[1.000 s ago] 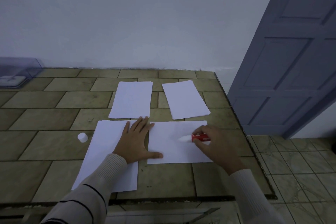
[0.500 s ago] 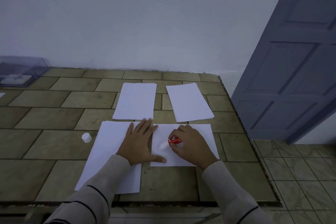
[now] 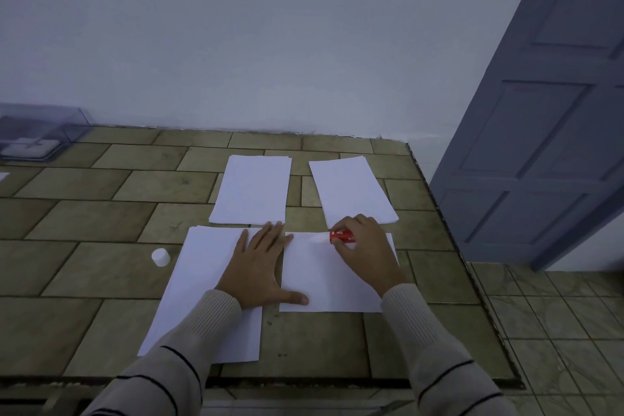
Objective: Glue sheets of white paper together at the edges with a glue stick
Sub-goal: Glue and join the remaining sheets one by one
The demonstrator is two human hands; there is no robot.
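Right grip [image 3: 366,246] is pinching the red glue stick [image 3: 341,236], tip down on the far edge of the small sheet [image 3: 331,284]. Left grip [image 3: 260,263] lies flat, fingers spread, thumb on that sheet and palm on the big sheet [image 3: 202,280] just left of it. Risk imo: the tip slips off the sheet's far edge and smears the desk [image 3: 84,223], or the paper skids if the left grip eases. Half a second back the stick was nearer the sheet's left-middle. The left grip hasn't budged.

Head-worn view, forward-down over tiled table [image 3: 101,219]
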